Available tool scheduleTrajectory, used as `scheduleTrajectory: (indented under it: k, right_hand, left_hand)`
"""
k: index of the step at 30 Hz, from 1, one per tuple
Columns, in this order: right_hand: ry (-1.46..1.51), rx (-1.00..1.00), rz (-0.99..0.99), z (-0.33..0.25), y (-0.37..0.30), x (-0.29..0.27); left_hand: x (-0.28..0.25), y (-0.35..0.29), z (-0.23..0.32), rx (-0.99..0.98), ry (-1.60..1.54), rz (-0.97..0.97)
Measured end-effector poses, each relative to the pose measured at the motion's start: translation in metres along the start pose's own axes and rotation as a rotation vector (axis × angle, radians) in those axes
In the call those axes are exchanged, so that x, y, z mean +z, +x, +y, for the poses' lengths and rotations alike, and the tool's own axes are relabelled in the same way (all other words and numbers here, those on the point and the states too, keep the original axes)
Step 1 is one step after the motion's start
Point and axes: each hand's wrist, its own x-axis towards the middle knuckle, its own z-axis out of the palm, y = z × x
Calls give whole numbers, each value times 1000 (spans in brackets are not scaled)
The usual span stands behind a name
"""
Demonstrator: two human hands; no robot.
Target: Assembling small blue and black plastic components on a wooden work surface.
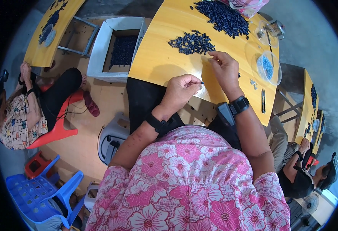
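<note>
My left hand (182,90) is held in front of my body at the near edge of the yellow table. Its thumb and forefinger pinch a small black cylindrical piece (202,82), of which only the end shows. Farther forward, my right hand (223,68) is over the tabletop with its fingers curled together. Its fingertips are at the near right edge of a small pile of short black cylindrical pieces (192,43). Whatever may be between those fingertips is too small to make out.
A bigger heap of black pieces (224,19) lies at the far side. On the right stand a clear tub of blue bits (267,67), a metal cup (277,29) and black snips (263,101). Left of the table is a white box (99,57) of black pieces. Other people sit both sides.
</note>
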Motion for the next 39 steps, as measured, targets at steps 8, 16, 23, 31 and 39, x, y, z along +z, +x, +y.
scheduleTrajectory:
  k: [8,16,23,31,39]
  right_hand:
    - [-276,-88,-16,0,15,10]
    - [-239,-34,-49,0,5,6]
    - [-64,158,-77,-2,-6,-7]
    - [-263,-98,-162,3,1,-12]
    - [-598,-216,-255,-23,-3,-13]
  left_hand:
    - [1,1,0,18,11,-1]
    - [1,-1,-2,19,-8,-20]
    - [-2,-8,-1,3,-3,-12]
    - [-3,-9,-3,22,-19,-1]
    - [4,-11,-2,73,-39,60]
